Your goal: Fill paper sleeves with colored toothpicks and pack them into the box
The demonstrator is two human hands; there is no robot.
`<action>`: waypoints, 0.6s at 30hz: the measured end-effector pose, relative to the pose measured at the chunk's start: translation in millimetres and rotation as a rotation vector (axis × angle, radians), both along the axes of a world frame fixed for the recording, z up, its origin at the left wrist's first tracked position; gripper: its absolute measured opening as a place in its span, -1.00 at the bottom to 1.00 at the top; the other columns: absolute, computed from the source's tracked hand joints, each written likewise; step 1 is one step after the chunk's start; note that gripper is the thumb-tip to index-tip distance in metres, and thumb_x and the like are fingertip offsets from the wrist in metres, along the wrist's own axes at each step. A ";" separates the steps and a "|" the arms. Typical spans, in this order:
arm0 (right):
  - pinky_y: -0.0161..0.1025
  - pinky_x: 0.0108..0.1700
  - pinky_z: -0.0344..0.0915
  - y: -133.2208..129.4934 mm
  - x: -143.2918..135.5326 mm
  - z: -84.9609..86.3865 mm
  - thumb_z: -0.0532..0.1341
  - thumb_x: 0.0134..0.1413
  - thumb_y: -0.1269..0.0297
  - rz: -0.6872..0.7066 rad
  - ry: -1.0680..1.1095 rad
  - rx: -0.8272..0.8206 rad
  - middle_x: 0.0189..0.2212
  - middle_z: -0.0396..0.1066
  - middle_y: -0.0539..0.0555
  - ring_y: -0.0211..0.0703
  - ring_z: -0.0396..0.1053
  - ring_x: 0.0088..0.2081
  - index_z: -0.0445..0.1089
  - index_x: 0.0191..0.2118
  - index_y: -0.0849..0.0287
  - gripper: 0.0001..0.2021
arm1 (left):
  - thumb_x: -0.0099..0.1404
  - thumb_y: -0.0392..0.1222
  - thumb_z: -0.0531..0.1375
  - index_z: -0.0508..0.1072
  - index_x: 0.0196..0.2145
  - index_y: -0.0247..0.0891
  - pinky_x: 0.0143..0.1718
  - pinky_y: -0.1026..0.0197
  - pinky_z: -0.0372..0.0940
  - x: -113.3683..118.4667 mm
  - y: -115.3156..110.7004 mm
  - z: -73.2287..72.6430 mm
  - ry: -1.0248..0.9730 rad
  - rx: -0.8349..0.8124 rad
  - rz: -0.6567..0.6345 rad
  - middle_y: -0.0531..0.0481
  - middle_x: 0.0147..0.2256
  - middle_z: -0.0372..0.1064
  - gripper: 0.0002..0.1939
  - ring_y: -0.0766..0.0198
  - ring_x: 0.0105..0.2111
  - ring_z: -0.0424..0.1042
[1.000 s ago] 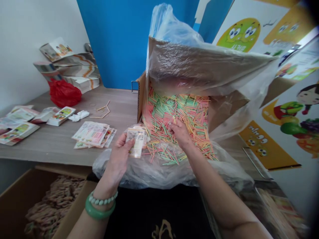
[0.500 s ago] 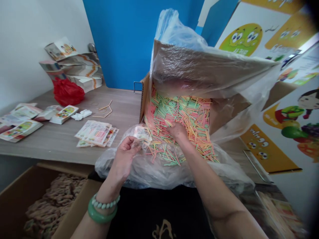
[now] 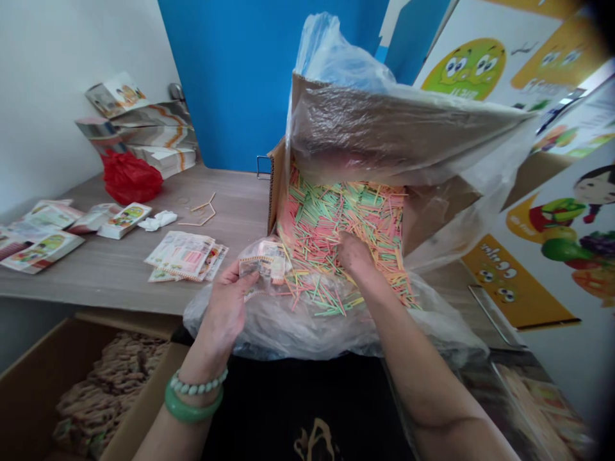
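Note:
My left hand [image 3: 229,296] pinches a small clear packet with a printed, orange-edged border [image 3: 257,266] between thumb and fingers. Another printed packet [image 3: 278,261] lies just beyond it on the plastic liner. Thin pink, green and yellow sticks [image 3: 331,224] fill a cardboard box lined with a clear plastic bag [image 3: 288,333]. Over this heap, my right hand [image 3: 355,255] has its fingers curled down into the sticks. Its fingertips are hidden, and what they hold cannot be made out.
Printed packets [image 3: 185,255] lie stacked on the table [image 3: 120,275], left of the box. Farther left are small cartons [image 3: 125,219], a crumpled tissue [image 3: 158,221] and a red plastic bag [image 3: 132,179]. An open carton [image 3: 144,384] of brownish packets stands below the table edge.
My left hand has drawn slightly left, and the packet in it now shows flatter. My right hand has shifted a little to the right over the sticks.

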State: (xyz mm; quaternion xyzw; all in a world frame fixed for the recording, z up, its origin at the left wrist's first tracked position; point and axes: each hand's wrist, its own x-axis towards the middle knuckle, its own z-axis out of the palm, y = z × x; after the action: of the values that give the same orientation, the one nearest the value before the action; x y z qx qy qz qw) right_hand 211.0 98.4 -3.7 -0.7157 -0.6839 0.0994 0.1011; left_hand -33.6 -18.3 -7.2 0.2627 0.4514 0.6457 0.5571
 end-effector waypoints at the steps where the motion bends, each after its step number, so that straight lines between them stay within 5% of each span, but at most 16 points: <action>1: -0.20 -0.16 0.23 -3.7 -0.5 -1.2 0.06 0.11 0.49 -0.020 0.051 0.049 -0.23 0.48 0.24 0.04 0.43 -0.15 0.40 -0.11 0.21 -0.73 | -0.06 -0.29 0.40 0.59 -0.33 -0.24 -0.28 0.23 0.41 -1.0 0.0 0.0 0.003 0.001 0.003 0.03 -0.39 0.56 -0.75 0.26 -0.38 0.50; 4: -0.23 -0.19 0.26 -25.1 -15.6 -15.1 0.04 0.13 0.34 -0.048 0.505 0.168 -0.29 0.46 0.13 -0.06 0.40 -0.23 0.35 -0.18 0.16 -0.81 | -0.03 -0.23 0.40 0.57 -0.37 -0.24 -0.29 0.24 0.38 -0.2 -0.4 -0.8 0.030 0.010 0.005 0.05 -0.42 0.53 -0.80 0.28 -0.41 0.48; 8: -0.25 -0.26 0.31 -63.2 -55.3 -46.5 0.09 0.05 0.14 0.149 1.159 -0.022 -0.40 0.42 0.02 -0.12 0.37 -0.33 0.31 -0.29 0.12 -0.82 | 0.12 -0.15 0.32 0.53 -0.45 -0.23 -0.08 0.15 0.37 16.0 -1.5 -0.9 0.301 0.116 -0.010 -0.06 -0.23 0.56 -0.89 0.15 -0.16 0.51; 12: -0.21 -0.15 0.33 -84.9 -75.4 -63.3 0.10 0.09 0.13 0.235 1.111 0.082 -0.32 0.46 0.04 -0.11 0.37 -0.24 0.36 -0.31 0.11 -0.81 | 0.22 -0.25 0.23 0.49 -0.47 -0.20 0.28 -0.01 0.11 41.7 3.3 -5.1 0.676 0.348 -0.196 -0.14 0.16 0.39 -0.89 0.04 0.28 0.22; 18: -0.18 -0.09 0.34 -89.0 -74.8 -78.2 0.03 0.20 0.24 0.306 0.957 0.177 -0.24 0.52 0.10 -0.08 0.43 -0.17 0.43 -0.25 0.09 -0.77 | 0.29 -0.28 0.15 0.53 -0.23 -0.17 0.24 -0.03 0.18 60.7 12.1 -23.2 0.750 0.393 -0.344 -0.16 0.12 0.44 -0.84 0.06 0.17 0.37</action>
State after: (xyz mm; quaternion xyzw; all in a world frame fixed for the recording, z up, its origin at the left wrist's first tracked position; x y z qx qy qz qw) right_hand 136.2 9.5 -81.9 -0.4702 -0.6639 0.3714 0.4475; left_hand 27.1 -6.2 -30.4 0.6501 0.4406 0.4775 0.3940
